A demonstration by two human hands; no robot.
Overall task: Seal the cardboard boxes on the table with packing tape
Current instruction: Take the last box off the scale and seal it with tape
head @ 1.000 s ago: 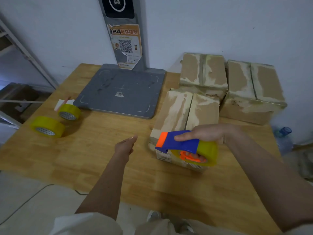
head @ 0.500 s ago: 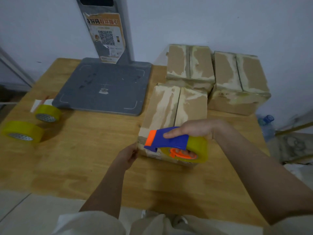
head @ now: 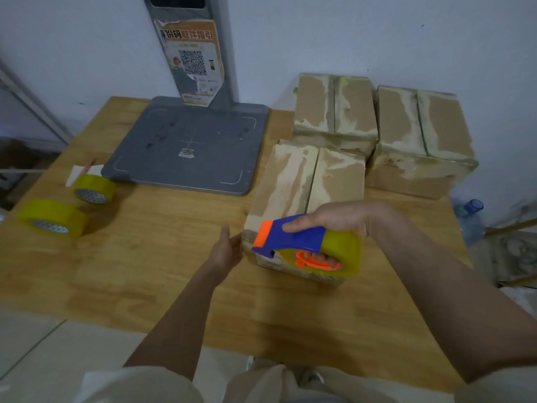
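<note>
1. Right hand [head: 334,221] has its fingers curled through the blue-and-orange plastic tape dispenser [head: 302,245], poised over the brown cardboard box [head: 305,187] beneath them, apparently to start a strip.
2. Left hand [head: 228,250], fingers straight and together, touches the box's near corner, likely steadying it.

Pale bluish wall [head: 348,30]; wooden table [head: 162,257], grey metal shelf frame [head: 32,103] at left; light tiled floor [head: 32,344], dim light

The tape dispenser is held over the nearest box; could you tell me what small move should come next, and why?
Probably lower the tape dispenser onto the near edge of the nearest box: the right hand grips it just above there, the left hand is at the box's side, and the centre seam looks untaped.
</note>
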